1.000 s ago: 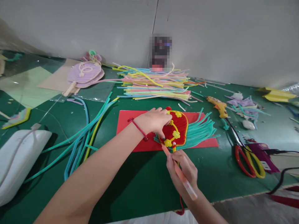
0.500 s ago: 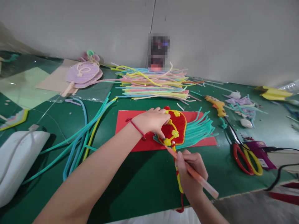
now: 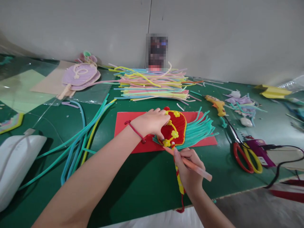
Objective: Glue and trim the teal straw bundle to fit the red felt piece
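Note:
A red fan (image 3: 180, 126) edged in yellow, with yellow flower shapes on a curved yellow stem, lies on a sheet of red paper (image 3: 123, 126). Its red-and-yellow wrapped handle (image 3: 178, 177) points toward me and is partly hidden by my right hand. My left hand (image 3: 154, 123) presses the fan's left side down, thumb at the lower edge, fingers over the upper part. Pinched in my right hand (image 3: 191, 166) is an orange pen (image 3: 190, 163), its tip on or close to the paper by the fan's lower left edge. A teal fringe (image 3: 200, 129) spreads out rightward.
Several colourful pipe cleaners (image 3: 152, 85) lie behind. On the right are a yellow glue gun (image 3: 216, 104), scissors (image 3: 244, 158) and a purple power socket (image 3: 258, 152). Leftward are a lilac fan (image 3: 80, 74), loose teal strands (image 3: 80, 139) and a white device (image 3: 21, 164).
The whole view has shifted slightly, so things sit further left. The pen's rear end has swung up and left with my right hand. My left hand stays on the fan.

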Tool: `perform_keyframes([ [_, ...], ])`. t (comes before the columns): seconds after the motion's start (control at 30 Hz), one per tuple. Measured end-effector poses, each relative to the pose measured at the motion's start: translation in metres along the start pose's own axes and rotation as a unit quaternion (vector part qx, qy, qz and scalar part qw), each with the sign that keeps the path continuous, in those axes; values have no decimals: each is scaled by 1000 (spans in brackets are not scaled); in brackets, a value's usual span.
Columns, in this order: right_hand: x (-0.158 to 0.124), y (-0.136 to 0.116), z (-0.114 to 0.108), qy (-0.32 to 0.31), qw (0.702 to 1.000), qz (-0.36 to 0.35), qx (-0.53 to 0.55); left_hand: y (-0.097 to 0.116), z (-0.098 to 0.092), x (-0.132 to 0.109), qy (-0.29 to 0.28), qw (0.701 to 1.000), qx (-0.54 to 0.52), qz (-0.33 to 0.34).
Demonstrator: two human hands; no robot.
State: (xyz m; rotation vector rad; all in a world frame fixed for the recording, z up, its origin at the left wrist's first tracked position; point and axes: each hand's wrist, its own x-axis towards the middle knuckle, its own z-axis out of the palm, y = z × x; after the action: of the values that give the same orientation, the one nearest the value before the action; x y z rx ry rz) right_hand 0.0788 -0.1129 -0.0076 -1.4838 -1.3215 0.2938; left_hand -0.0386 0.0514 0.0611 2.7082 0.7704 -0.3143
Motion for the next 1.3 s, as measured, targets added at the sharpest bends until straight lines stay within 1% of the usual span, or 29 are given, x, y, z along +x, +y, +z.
perform_keyframes([
  [0.1, 0, 1, -1, -9, 1000, 5, -7, 0, 1, 0, 4, 1000, -1, 1],
  [0.23, -1, 2, 0, 26, 999, 2, -25, 0, 1, 0, 3, 1000, -3, 1],
  [0.3, -1, 2, 1, 40, 999, 4, -12, 0, 1, 0, 3, 1000, -3, 0],
  [0.4, -2, 2, 1, 22, 1000, 4, 8, 0, 1, 0, 2, 1000, 0, -3],
  [0.5, -2, 2, 0, 2, 1000, 2, -10, 1, 0, 0, -3, 1000, 3, -4],
  [0.67, -2, 1, 0, 38, 999, -5, -33, 1, -2, 0, -3, 1000, 0, -3],
  [0.77, -1, 1, 0, 25, 999, -30, -15, 1, -1, 0, -4, 1000, 2, -4],
  [0.87, 0, 1, 0, 10, 999, -39, -21, 1, -1, 1, -6, 1000, 0, -4],
  [0.97, -2, 1, 0, 36, 997, -45, -45, 0, 0, 1, -4, 1000, -2, -4],
  [1.07, -5, -1, -1, 60, 995, -73, -44, 0, 0, 1, -2, 1000, -3, -2],
  [1.17, -10, -4, -3, 43, 989, -131, -55, 0, 0, 1, -4, 1000, -3, 0],
  [1.3, -12, -5, -5, 15, 968, -221, -119, -1, 1, 2, -3, 1000, 0, 3],
])
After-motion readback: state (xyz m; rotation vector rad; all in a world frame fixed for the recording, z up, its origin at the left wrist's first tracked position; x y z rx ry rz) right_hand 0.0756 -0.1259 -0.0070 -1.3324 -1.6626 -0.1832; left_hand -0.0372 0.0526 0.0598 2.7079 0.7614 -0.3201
